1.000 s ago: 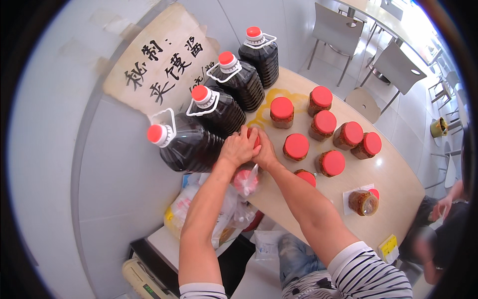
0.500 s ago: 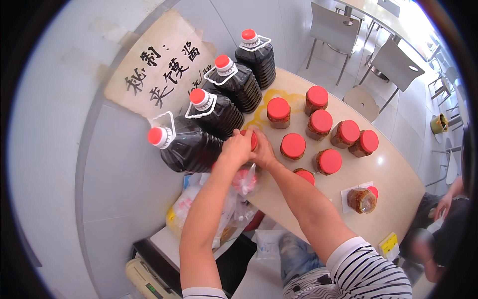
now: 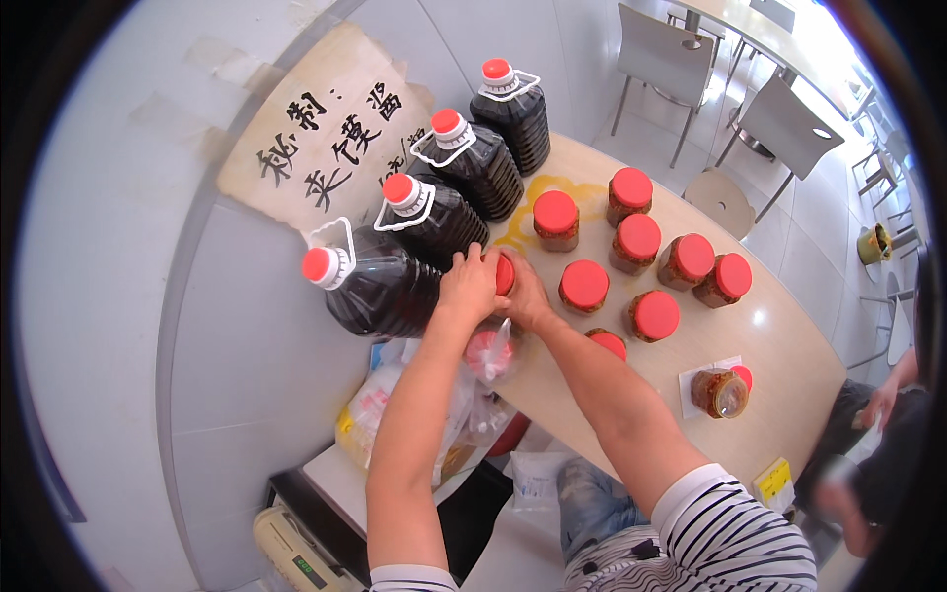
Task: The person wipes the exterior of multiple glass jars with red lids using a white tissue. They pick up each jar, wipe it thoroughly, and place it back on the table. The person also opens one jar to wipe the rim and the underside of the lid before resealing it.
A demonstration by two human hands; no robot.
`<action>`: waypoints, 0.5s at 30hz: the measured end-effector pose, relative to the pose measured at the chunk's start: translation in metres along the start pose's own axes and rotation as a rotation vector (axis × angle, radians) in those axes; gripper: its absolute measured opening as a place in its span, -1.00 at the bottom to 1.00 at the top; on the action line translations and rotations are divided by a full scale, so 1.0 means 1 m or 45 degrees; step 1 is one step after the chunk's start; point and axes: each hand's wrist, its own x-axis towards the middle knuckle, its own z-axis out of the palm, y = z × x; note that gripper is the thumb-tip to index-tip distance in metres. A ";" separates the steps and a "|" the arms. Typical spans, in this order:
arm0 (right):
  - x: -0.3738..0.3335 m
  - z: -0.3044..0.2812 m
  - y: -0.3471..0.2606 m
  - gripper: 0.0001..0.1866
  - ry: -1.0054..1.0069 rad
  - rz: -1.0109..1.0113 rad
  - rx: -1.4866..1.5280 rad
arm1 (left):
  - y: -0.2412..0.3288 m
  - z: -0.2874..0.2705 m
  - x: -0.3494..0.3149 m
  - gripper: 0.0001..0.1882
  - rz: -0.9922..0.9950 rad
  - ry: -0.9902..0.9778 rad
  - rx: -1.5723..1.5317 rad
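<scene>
A red-lidded jar (image 3: 504, 275) stands at the table's left side, close to the big dark bottles. My left hand (image 3: 471, 285) is closed around its left side, and my right hand (image 3: 528, 293) wraps the right; they cover most of the jar's body. Just below my hands sits a clear plastic bag (image 3: 490, 353) with something red in it. To the right, several more jars of brown chunky sauce with red lids (image 3: 584, 286) stand upright. Nearer the right end, a jar without its lid (image 3: 718, 393) lies tilted on a white napkin, a red lid beside it.
Large bottles of dark liquid (image 3: 385, 286) with white handles line the wall below a handwritten paper sign (image 3: 321, 128). Plastic bags (image 3: 395, 405) and a scale (image 3: 301, 553) are at lower left. Another person (image 3: 878, 424) sits at right; chairs (image 3: 779, 138) stand beyond the table (image 3: 641, 395).
The whole view has shifted slightly. Both my hands stay on the same jar with little visible movement. The other person's blurred hand has moved slightly.
</scene>
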 end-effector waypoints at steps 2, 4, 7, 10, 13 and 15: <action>0.000 0.001 -0.002 0.05 -0.014 0.024 0.033 | -0.007 0.003 -0.001 -0.28 0.115 0.051 -0.010; 0.000 0.000 -0.004 0.05 -0.032 0.042 0.036 | -0.006 0.003 -0.001 -0.30 0.064 0.033 -0.042; -0.001 -0.003 -0.006 0.05 -0.050 0.064 0.004 | 0.001 -0.004 -0.001 -0.29 -0.128 -0.030 -0.150; -0.001 -0.004 -0.007 0.05 -0.062 0.093 -0.013 | 0.008 -0.006 0.000 -0.28 -0.264 -0.039 -0.160; -0.002 -0.003 -0.008 0.04 -0.075 0.106 -0.021 | 0.014 -0.010 0.001 -0.26 -0.406 -0.124 -0.185; -0.001 -0.002 0.000 0.04 -0.034 0.086 -0.005 | 0.015 -0.010 -0.001 -0.29 -0.259 -0.001 -0.103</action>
